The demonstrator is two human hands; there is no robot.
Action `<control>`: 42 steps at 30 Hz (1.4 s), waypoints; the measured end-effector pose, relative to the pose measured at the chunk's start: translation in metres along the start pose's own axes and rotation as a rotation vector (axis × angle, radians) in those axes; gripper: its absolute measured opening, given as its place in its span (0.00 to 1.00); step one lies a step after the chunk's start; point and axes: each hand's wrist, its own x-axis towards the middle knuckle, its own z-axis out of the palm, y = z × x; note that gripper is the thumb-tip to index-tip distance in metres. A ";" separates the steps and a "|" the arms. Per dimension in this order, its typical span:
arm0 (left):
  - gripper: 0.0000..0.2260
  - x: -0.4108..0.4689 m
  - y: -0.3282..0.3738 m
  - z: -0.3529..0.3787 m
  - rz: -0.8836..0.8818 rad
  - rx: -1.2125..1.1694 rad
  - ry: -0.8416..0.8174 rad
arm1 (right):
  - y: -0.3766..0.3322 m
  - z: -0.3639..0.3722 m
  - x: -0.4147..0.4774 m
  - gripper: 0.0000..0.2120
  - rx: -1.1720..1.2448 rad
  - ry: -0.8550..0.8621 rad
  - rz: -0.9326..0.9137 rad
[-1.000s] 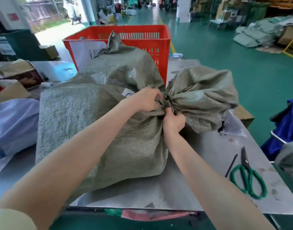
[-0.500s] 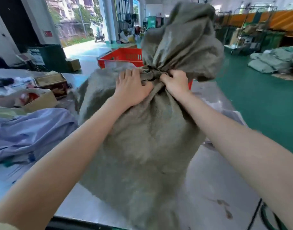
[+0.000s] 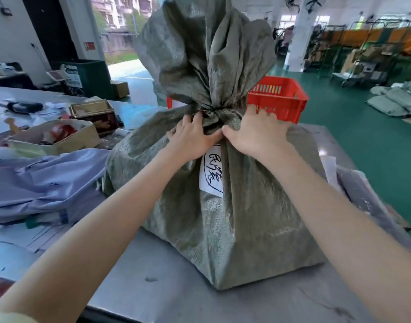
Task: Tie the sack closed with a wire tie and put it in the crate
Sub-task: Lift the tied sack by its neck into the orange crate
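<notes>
Head view: the grey-green sack (image 3: pixel 223 217) stood upright on the metal table (image 3: pixel 176 292), its neck cinched by a dark wire tie (image 3: pixel 211 110). Behind the sack sat the red crate (image 3: pixel 279 99). Just below the tie, left hand (image 3: pixel 190 138) and right hand (image 3: pixel 255 134) both gripped the sack.

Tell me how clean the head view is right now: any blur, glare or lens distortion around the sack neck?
Head view: the sack, its tied neck and both hands, left and right, read fairly sharp; daylight from the doorway behind washes out the floor there; wide-angle stretch swells the forearms near the bottom edge; the red crate edge beside the right fingers looks smeared.
</notes>
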 end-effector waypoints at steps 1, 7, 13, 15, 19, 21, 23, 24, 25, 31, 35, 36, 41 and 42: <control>0.36 0.004 -0.001 0.000 0.009 -0.018 -0.009 | 0.003 0.004 -0.005 0.42 0.060 -0.051 0.026; 0.36 0.023 -0.021 -0.012 0.034 -0.443 -0.160 | 0.000 0.033 -0.019 0.50 0.055 -0.037 -0.028; 0.42 0.016 -0.042 -0.014 0.077 0.171 0.032 | -0.002 0.044 -0.013 0.26 0.090 0.228 -0.054; 0.38 0.011 -0.044 -0.009 -0.051 0.311 0.129 | -0.004 0.045 -0.012 0.23 0.127 0.261 -0.054; 0.21 0.011 -0.046 0.001 0.000 0.194 0.069 | -0.011 0.045 -0.008 0.17 0.219 0.332 -0.038; 0.18 0.011 -0.035 -0.001 0.058 0.083 0.144 | -0.017 0.042 -0.003 0.15 0.255 0.389 -0.039; 0.16 0.011 -0.023 -0.005 0.099 -0.003 0.208 | -0.025 0.037 0.004 0.16 0.277 0.452 -0.044; 0.16 0.010 -0.017 -0.008 0.112 -0.042 0.232 | -0.029 0.035 0.007 0.16 0.300 0.494 -0.049; 0.15 0.011 -0.012 -0.013 0.124 -0.072 0.260 | -0.033 0.030 0.011 0.16 0.325 0.561 -0.058; 0.09 0.020 0.014 -0.049 0.219 -0.298 0.472 | -0.045 -0.013 0.040 0.17 0.361 0.870 -0.101; 0.15 0.032 0.034 -0.084 0.264 -0.377 0.517 | -0.052 -0.046 0.059 0.17 0.425 0.984 -0.123; 0.17 0.035 0.038 -0.093 0.280 -0.389 0.522 | -0.054 -0.053 0.063 0.17 0.431 1.016 -0.121; 0.14 0.048 0.055 -0.129 0.468 -0.387 0.558 | -0.060 -0.092 0.087 0.17 0.452 1.126 -0.130; 0.12 0.051 0.056 -0.133 0.518 -0.350 0.553 | -0.061 -0.099 0.091 0.17 0.467 1.152 -0.139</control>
